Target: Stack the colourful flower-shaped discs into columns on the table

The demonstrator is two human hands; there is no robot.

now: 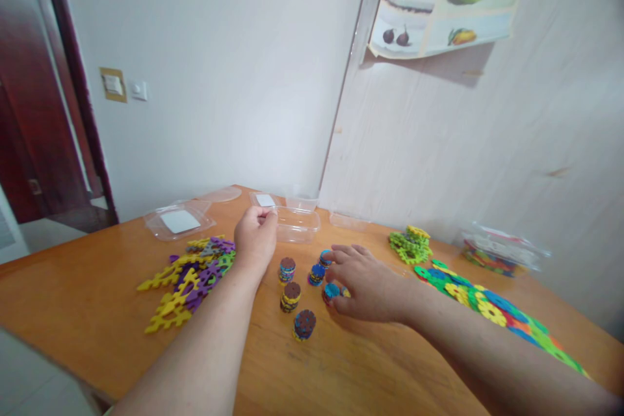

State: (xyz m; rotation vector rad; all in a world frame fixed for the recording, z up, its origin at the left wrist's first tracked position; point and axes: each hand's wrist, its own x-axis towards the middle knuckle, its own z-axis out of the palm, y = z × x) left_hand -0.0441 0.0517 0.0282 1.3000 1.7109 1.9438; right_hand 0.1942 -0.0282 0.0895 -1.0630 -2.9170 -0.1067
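Observation:
My left hand pinches the left end of a clear plastic box, which looks empty on the table. My right hand is spread, palm down, over the right side of a group of small disc stacks. Its fingers are at a blue-topped stack and partly cover others; whether they touch cannot be told. A blue stack stands beside them. Three brown-topped stacks stand to the left: a far stack, a middle stack and a near stack.
Yellow and purple interlocking pieces lie left on the wooden table. Flower-shaped discs spread along the right, near a green cluster. A filled plastic bag and clear lids sit toward the wall.

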